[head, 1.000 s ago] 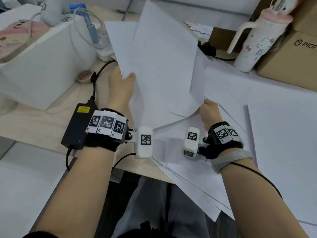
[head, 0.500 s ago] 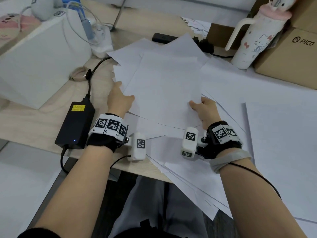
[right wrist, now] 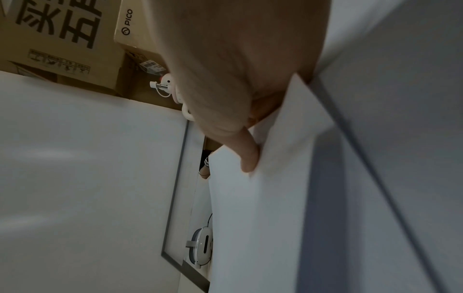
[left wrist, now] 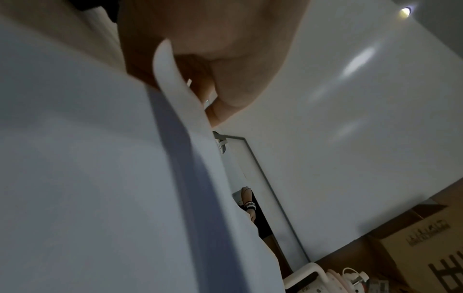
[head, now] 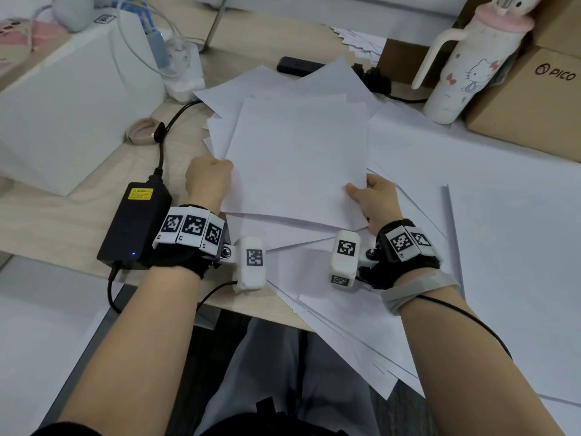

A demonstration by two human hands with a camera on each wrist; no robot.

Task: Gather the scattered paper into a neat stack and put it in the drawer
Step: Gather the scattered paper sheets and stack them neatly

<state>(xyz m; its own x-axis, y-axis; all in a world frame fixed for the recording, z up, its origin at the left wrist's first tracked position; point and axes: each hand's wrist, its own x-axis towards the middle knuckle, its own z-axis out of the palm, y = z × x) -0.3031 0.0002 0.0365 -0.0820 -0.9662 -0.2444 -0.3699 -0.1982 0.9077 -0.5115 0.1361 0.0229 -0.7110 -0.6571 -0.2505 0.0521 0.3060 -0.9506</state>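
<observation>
Loose sheaf of white paper (head: 298, 158) (edges fanned, uneven) we see mid-surface, left hand (head: 207, 182) and right hand (head: 375, 199) fingers curled, gripping its side edges, pale wood surface (head: 47, 221), cardboard box (head: 528, 102) at far right corner

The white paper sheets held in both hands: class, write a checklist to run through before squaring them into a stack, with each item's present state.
1. Left hand grips the white paper sheets: ok.
2. Right hand grips the opposite edge: ok.
3. Sheet edges aligned: not ok, corners fan out.
4. All loose sheets gathered: not ok.
5. Black power adapter clear of the paper: ok.
6. Drawer open: cannot tell.
</observation>
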